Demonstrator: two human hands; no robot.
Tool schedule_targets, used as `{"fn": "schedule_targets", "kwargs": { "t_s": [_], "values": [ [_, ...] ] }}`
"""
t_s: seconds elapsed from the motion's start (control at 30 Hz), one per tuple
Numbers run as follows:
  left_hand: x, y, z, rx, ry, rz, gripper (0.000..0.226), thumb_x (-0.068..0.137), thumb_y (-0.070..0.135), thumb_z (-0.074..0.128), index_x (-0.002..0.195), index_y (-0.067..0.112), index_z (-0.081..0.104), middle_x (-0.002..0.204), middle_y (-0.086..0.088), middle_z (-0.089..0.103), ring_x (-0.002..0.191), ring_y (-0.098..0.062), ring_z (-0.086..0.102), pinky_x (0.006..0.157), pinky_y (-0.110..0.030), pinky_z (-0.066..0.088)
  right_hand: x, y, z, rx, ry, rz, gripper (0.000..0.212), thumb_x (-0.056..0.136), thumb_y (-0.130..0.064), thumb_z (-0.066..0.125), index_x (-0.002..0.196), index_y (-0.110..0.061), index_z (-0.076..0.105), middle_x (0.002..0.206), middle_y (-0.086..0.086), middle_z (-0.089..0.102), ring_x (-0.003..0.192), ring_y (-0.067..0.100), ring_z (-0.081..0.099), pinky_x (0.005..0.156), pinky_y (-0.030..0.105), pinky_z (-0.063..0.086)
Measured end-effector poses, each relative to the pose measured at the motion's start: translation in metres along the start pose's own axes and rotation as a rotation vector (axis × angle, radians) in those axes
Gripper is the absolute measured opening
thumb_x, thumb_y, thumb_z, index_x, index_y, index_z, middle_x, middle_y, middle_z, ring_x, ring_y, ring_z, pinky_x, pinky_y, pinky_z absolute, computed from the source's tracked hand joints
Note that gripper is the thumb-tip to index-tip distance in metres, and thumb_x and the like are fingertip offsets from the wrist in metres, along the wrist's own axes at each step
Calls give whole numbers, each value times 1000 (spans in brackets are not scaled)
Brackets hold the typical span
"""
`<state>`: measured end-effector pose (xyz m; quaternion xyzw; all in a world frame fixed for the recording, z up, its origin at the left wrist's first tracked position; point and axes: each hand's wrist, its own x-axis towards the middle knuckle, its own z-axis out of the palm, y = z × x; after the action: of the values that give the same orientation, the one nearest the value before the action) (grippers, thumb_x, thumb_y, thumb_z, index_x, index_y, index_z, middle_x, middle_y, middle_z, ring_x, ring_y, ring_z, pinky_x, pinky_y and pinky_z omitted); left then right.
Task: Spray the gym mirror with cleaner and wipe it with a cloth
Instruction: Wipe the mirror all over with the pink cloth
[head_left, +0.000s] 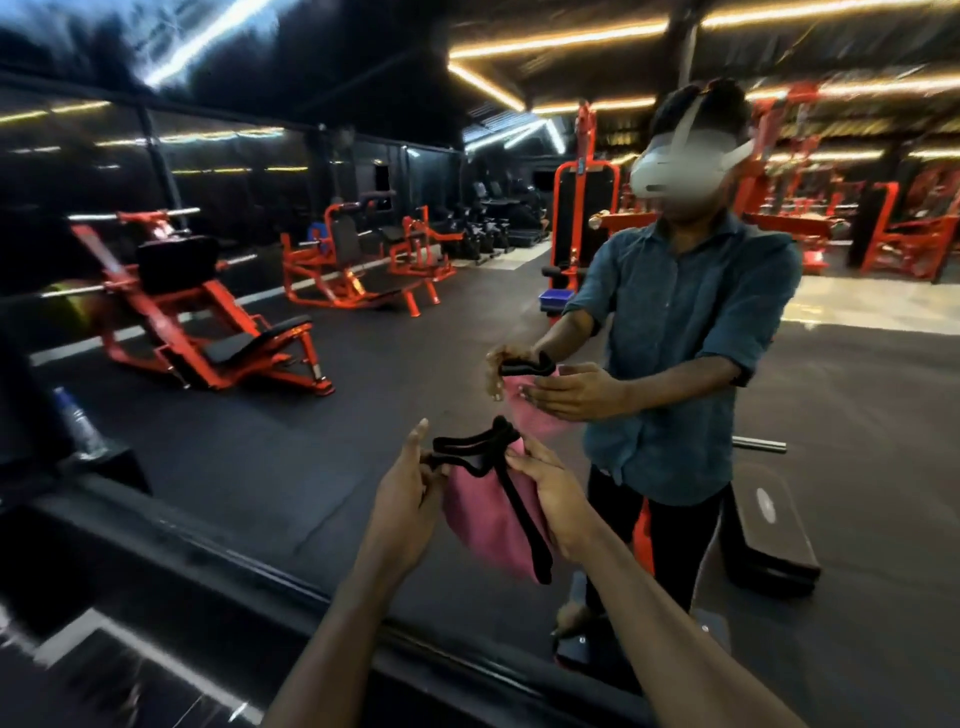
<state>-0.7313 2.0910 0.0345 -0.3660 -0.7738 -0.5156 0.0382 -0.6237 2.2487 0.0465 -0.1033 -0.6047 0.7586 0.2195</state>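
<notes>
Filling most of the frame, the gym mirror (363, 312), black lower edge slanting toward bottom right. Below centre, pink cloth (488, 519) with black strap, hanging between both hands. Left hand (402, 499) pinching the strap's left end; right hand (553, 493) gripping the cloth's right edge. At the left edge, a water bottle (78, 421).

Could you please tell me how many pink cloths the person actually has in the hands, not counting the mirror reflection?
1. The pink cloth hangs between the left hand and right hand; the second one above is its reflection in the mirror.
</notes>
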Motion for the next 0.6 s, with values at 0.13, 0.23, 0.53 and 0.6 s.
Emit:
{"fn": "schedule_targets", "kwargs": {
  "t_s": [0.13, 0.23, 0.53, 0.6],
  "values": [
    [-25, -8, -13, 146, 42, -132, 45, 98, -1, 56, 141, 14, 55, 125, -7, 67, 112, -24, 65, 93, -26, 48, -7, 27, 21, 70, -71, 165, 27, 109, -9, 41, 118, -10, 67, 116, 14, 73, 106, 26, 71, 95, 36, 57],
    [-59, -23, -35, 263, 143, -187, 34, 95, -5, 55, 123, 13, 63, 117, -3, 65, 109, -25, 63, 91, -34, 48, -15, 50, 44, 186, -227, 334, 42, 112, -34, 35, 127, -12, 66, 120, 12, 74, 106, 23, 74, 86, 32, 60],
    [-173, -74, -144, 440, 463, -439, 25, 93, -4, 55, 104, 16, 64, 103, 1, 65, 95, -25, 63, 86, -43, 52, -25, 133, 169, -335, -577, 214, 36, 83, -23, 85, 115, -21, 67, 106, -6, 76, 98, 7, 71, 79, 14, 52],
    [-192, -86, -174, 466, 529, -454, 24, 93, -5, 55, 103, 15, 64, 101, 1, 65, 94, -26, 64, 86, -45, 53, -25, 146, 204, -429, -607, 156, 29, 83, -11, 83, 106, -21, 67, 100, -5, 75, 93, 8, 68, 80, 16, 53]
  ]
}}
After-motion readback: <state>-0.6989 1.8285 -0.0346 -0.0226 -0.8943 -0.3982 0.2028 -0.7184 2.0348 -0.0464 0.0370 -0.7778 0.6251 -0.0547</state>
